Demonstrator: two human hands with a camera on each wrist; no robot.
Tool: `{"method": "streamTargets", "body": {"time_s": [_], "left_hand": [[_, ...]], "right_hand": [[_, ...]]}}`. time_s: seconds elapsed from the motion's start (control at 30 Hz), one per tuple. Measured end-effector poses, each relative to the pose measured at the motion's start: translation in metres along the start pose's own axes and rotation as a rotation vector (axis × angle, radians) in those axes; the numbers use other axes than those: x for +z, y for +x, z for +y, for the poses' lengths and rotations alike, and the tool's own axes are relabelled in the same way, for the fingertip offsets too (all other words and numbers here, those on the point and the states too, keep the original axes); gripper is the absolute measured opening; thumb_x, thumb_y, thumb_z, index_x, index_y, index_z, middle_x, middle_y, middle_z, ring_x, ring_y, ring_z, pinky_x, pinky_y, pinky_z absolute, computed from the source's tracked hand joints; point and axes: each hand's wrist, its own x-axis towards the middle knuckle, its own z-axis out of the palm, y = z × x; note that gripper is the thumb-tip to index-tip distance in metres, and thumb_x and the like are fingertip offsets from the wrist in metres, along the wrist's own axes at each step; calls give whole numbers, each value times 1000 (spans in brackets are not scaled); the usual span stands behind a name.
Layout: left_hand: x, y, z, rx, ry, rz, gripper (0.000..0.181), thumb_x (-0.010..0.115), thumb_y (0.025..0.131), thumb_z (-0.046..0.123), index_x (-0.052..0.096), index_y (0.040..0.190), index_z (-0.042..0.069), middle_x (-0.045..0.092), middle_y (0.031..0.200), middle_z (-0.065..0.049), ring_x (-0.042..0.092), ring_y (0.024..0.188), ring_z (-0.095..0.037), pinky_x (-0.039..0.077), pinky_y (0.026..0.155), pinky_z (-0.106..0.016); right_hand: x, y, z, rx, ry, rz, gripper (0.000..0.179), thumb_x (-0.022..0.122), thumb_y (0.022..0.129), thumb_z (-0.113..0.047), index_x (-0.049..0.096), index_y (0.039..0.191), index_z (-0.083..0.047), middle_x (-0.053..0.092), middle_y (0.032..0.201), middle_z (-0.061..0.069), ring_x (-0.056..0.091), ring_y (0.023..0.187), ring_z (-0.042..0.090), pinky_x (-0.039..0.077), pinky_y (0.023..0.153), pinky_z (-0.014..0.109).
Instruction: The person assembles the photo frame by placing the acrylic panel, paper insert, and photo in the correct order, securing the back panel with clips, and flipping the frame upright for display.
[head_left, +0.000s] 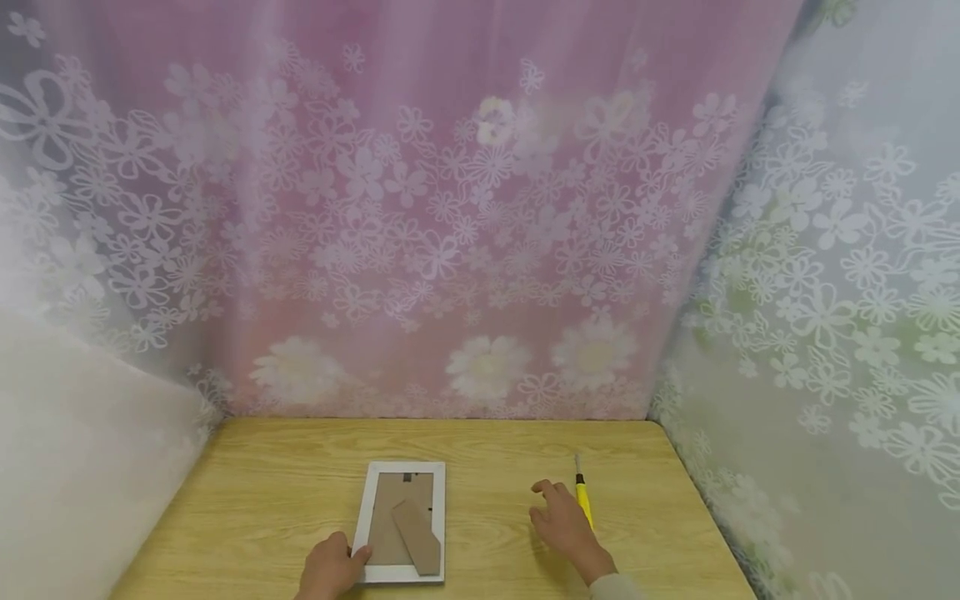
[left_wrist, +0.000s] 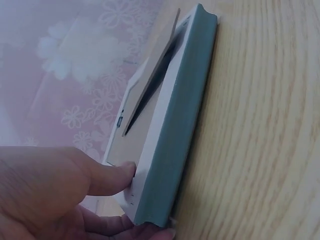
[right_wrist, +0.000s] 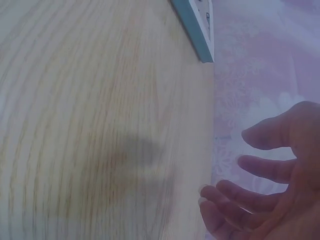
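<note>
A picture frame (head_left: 439,508) lies back side up on the table, white at the rim and blue-green along its outer edge in the left wrist view. Its brown backing board (head_left: 385,508) faces up, and the easel stand (head_left: 417,540) is lifted at one end. My left hand (head_left: 330,567) grips the frame's near left corner, thumb on the back and fingers beneath the edge. Over the table to the right, my right hand (head_left: 562,523) holds nothing, its fingers loosely bent. Just beyond it lies a screwdriver (head_left: 584,498) with a yellow handle and black collar, partly hidden by that hand.
The wood-grain table (head_left: 495,450) meets a pink flowered curtain (head_left: 450,250) at its far edge. Another flowered curtain (head_left: 847,333) hangs along the right side, and pale cloth (head_left: 82,442) closes in the left.
</note>
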Motion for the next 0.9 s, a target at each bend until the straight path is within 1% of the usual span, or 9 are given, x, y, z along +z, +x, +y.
{"method": "streamTargets", "body": {"time_s": [0.1, 0.17, 0.3, 0.37, 0.43, 0.53, 0.63, 0.77, 0.9], "left_hand": [[-2, 0, 3, 7, -23, -14, 35, 74, 91, 25, 55, 75, 1, 54, 67, -7, 48, 62, -19, 39, 56, -30], [-4, 0, 5, 10, -36, -29, 34, 73, 91, 25, 56, 79, -2, 56, 70, -9, 50, 64, -21, 41, 57, -32], [-9, 1, 9, -2, -100, -57, 38, 70, 94, 26, 61, 99, -11, 67, 85, -16, 62, 76, -26, 50, 66, -39], [-12, 3, 11, -4, -134, -43, 42, 69, 95, 27, 63, 107, -12, 70, 90, -16, 65, 81, -26, 52, 69, -40], [-17, 3, 15, -7, -179, -26, 44, 69, 95, 28, 65, 111, -13, 70, 89, -14, 65, 79, -24, 52, 67, -38], [-26, 3, 24, -2, -238, 15, 42, 73, 92, 25, 67, 112, -12, 66, 82, -8, 59, 70, -18, 47, 59, -31], [-36, -1, 37, 14, -280, 40, 42, 77, 89, 22, 68, 112, -12, 62, 78, -6, 54, 65, -15, 45, 54, -25], [-45, -9, 57, 61, -277, 76, 33, 78, 86, 18, 70, 106, -8, 61, 75, -5, 54, 63, -13, 45, 51, -24], [-44, -15, 71, 113, -251, 90, 28, 77, 86, 15, 69, 103, -6, 63, 73, -4, 58, 60, -12, 48, 50, -23]], "right_hand": [[-1, -1, 0, -9, -2, 1, 33, 67, 95, -11, 60, 125, 1, 62, 120, 25, 66, 102, 37, 57, 76, 45], [-2, -1, 1, -19, -2, 5, 31, 67, 95, -10, 61, 124, 1, 63, 118, 25, 66, 103, 38, 57, 77, 46], [-3, -1, 2, -27, 3, -1, 29, 67, 95, -9, 62, 122, 1, 64, 115, 24, 66, 101, 36, 56, 77, 48], [-2, 0, 1, -26, 5, -11, 29, 67, 95, -9, 62, 122, 2, 64, 114, 23, 66, 101, 35, 56, 78, 48], [-1, 0, 0, -25, 5, -21, 29, 66, 95, -10, 62, 122, 1, 65, 113, 22, 66, 100, 35, 56, 79, 49], [0, 2, -3, -28, 13, -43, 29, 66, 96, -11, 63, 122, 1, 67, 112, 21, 67, 98, 33, 56, 79, 50], [0, 4, -8, -44, 26, -68, 29, 65, 97, -13, 63, 122, 2, 69, 110, 21, 69, 90, 31, 57, 76, 48], [1, 7, -17, -89, 49, -98, 32, 65, 97, -13, 62, 125, 3, 71, 110, 23, 72, 83, 29, 59, 70, 43], [0, 9, -25, -119, 97, -124, 37, 64, 99, -15, 59, 132, 2, 70, 114, 26, 72, 85, 29, 60, 69, 40]]}}
